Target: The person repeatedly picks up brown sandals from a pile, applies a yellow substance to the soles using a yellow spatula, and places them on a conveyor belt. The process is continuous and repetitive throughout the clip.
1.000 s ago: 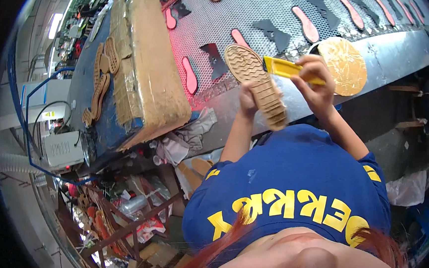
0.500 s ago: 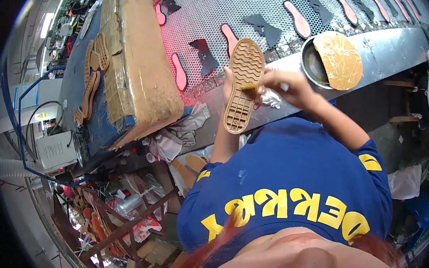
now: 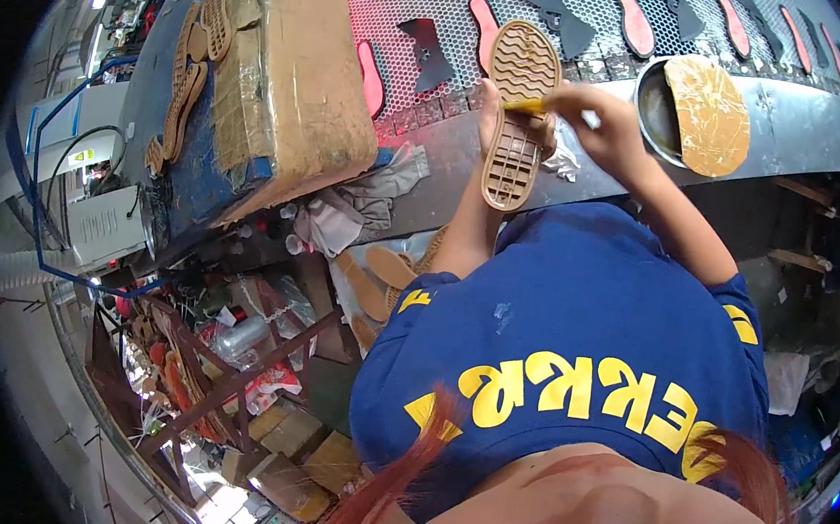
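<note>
A big cardboard box (image 3: 292, 68) sits far left. My left hand (image 3: 489, 121) is clamped on a tan shoe sole (image 3: 517, 113), tread up, over the mesh conveyor (image 3: 593, 16). My right hand (image 3: 600, 119) pinches a yellow brush (image 3: 525, 105) touching it, near the glue pot (image 3: 657, 108).

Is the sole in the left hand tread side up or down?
Tread side up: the sole shows its wavy and gridded tread to the camera, gripped by the left hand.
</note>
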Demonstrator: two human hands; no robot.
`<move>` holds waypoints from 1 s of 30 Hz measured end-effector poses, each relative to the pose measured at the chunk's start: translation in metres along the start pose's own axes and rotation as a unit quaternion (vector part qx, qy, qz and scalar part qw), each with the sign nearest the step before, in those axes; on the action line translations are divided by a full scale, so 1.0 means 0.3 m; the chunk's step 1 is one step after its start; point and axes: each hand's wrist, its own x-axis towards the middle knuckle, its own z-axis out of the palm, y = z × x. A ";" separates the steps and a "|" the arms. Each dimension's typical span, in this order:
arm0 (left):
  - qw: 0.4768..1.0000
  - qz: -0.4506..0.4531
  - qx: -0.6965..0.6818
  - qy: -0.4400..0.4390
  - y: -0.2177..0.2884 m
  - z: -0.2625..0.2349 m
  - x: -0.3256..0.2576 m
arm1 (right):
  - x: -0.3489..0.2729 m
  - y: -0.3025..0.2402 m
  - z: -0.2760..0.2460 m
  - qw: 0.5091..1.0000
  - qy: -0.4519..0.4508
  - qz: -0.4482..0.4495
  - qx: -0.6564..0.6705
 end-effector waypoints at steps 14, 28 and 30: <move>0.984 0.111 0.008 -0.139 0.483 -0.272 0.406 | -0.108 -0.050 -0.127 0.976 0.136 0.089 0.147; 0.394 0.050 0.793 0.463 0.048 -0.601 -0.307 | -0.271 0.219 -0.158 0.956 0.190 0.192 0.117; 0.310 0.013 0.802 0.511 -0.049 -0.560 -0.511 | -0.282 0.246 -0.174 0.952 0.191 0.209 0.119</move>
